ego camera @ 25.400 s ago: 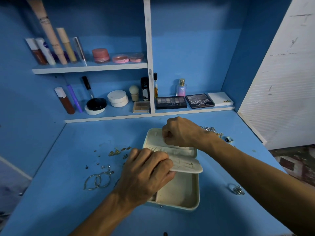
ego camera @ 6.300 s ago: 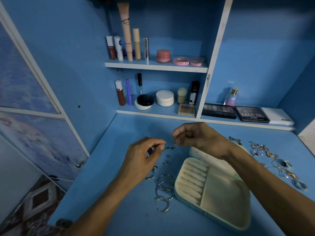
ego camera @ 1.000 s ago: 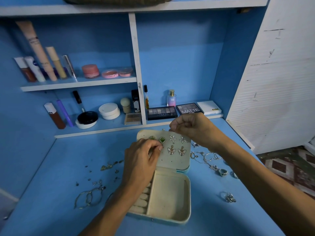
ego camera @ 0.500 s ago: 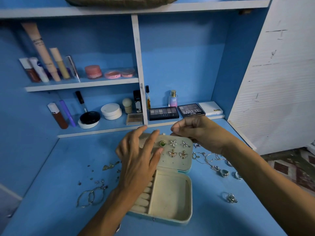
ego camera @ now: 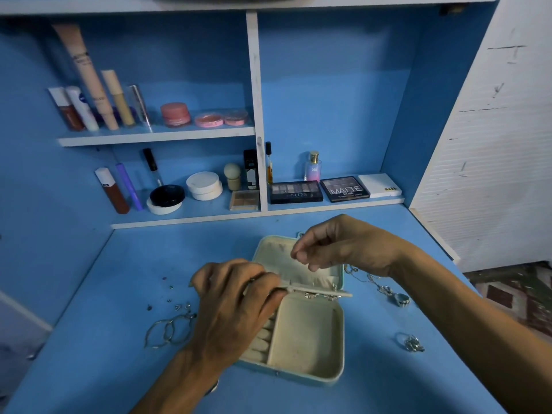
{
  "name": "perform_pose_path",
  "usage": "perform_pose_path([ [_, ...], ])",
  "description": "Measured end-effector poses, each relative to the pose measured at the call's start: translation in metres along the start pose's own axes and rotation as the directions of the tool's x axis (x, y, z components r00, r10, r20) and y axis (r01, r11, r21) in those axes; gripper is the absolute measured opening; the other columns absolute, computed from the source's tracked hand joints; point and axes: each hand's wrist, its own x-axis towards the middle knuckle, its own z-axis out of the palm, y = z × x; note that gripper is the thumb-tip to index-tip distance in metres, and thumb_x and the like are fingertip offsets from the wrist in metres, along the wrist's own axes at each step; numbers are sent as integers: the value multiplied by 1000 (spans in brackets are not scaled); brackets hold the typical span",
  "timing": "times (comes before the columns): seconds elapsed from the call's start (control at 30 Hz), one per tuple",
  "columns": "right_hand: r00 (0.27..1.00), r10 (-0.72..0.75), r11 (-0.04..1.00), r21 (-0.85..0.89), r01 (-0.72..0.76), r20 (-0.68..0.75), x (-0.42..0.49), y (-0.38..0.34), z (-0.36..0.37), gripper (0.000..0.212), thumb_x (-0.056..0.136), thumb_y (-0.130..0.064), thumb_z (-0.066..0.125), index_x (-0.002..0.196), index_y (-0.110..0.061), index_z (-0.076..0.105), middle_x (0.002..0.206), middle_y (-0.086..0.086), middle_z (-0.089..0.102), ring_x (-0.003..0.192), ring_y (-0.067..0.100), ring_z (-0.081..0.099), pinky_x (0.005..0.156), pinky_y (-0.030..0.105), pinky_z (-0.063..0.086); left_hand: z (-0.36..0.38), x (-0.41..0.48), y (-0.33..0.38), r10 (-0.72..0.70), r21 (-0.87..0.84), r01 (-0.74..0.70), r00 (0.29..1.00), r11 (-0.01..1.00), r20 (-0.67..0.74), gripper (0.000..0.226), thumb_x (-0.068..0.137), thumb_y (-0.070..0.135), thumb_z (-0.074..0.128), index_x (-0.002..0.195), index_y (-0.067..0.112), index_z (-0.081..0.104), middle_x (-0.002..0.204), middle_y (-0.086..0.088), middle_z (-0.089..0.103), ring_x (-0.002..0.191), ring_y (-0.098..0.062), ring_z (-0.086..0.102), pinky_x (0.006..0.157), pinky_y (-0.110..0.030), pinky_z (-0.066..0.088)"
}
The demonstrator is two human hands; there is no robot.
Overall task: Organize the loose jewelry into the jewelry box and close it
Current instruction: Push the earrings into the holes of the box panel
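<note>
Your pale-teal, cream-lined jewelry box lies open at the centre of the frame on the blue table, with padded ring rolls along its left side. Your left hand pinches the thin cream earring panel, which stands edge-on across the hinge with small earrings dangling beneath it. Your right hand hovers over the lid with its fingertips curled together; you cannot tell whether it holds anything. Silver hoops lie at lower left.

The left hand pinches the earring panel level over the open jewelry box, right hand curled above.
</note>
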Motion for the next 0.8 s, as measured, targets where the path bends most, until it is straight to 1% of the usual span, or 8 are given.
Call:
perform_pose_path([
  [0.07,999,5,998,-66,-1,51,2,0,5,18,87,3,70,99,-7,78,96,11,75,89,18,66,96,43,52,-4,1,-2,39,21,-39,999,999,-1,23,94,40,70,101,25,54,101,7,52,91,-19,55,78,-43,33],
  [0.13,998,9,996,-85,-3,69,2,0,9,20,86,7,69,100,-5,77,97,13,75,90,19,66,95,42,52,-7,2,-5,69,25,-69,998,997,2,24,93,40,71,99,24,54,98,6,53,87,-17,54,78,-41,32],
  [0.2,996,4,994,-107,6,88,3,0,12,18,85,5,71,101,-4,77,94,14,75,86,18,65,90,37,53,-8,2,-7,106,23,-106,994,994,7,25,92,38,73,97,23,54,91,5,60,83,-17,52,77,-39,32],
  [0.27,992,-8,991,-135,25,123,4,0,15,17,85,2,73,101,-5,78,97,16,75,86,18,65,89,32,53,-10,1,-9,135,15,-135,991,991,20,25,90,35,75,96,22,54,84,3,65,80,-17,52,74,-38,33],
  [0.33,990,-18,984,-174,42,139,2,0,19,16,85,-1,74,99,-8,79,97,12,76,87,15,66,88,26,54,-11,-2,-10,169,2,-169,985,986,35,26,90,34,75,97,21,54,82,2,66,78,-18,53,71,-37,35],
  [0.43,989,-34,966,-248,69,145,1,0,24,13,87,-3,75,97,-11,79,94,5,77,84,12,66,80,16,51,-13,-5,-11,212,-15,-211,976,977,43,28,88,31,78,96,19,54,79,1,65,71,-20,56,68,-36,36],
  [0.63,985,-87,931,-339,134,150,-1,0,27,11,88,-9,75,96,-15,80,94,-2,77,94,19,70,88,26,55,-13,-1,-13,262,-39,-261,964,965,39,34,80,25,83,92,16,53,74,-2,64,61,-22,56,58,-37,40],
  [0.8,987,-98,945,-299,133,129,-6,2,28,10,89,-10,74,95,-15,80,94,-4,77,91,16,70,83,20,53,-11,1,-14,286,-51,-284,957,958,45,31,85,28,80,92,16,52,73,-2,63,62,-21,55,55,-38,43],
])
